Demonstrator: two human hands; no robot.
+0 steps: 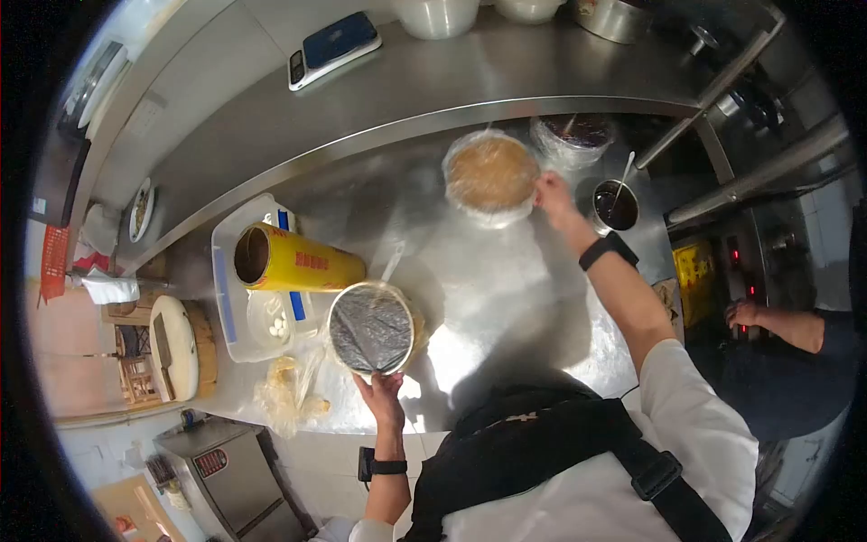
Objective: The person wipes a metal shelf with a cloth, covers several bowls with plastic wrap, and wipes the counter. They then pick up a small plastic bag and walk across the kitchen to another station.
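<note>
My left hand point(384, 397) grips the near side of a round, pale-rimmed container point(372, 327) with dark contents under cling film. Farther away, my right hand point(553, 195) is closed at the right edge of a round bowl point(492, 176) covered in cling film, brown inside. Behind that bowl is another film-wrapped container point(572, 137) with dark contents. To the right of my right hand stands a metal pot point(616, 206) of dark liquid with a spoon in it. A big yellow cling film roll point(312, 260) lies just beyond the left container.
The roll rests over a clear plastic bin point(237, 316). A plastic bag point(287, 393) lies near the steel table's front edge. Above the back runs a shelf with a scale point(336, 47). A cleaver point(163, 352) is at the left; another person's hand point(744, 313) is at right.
</note>
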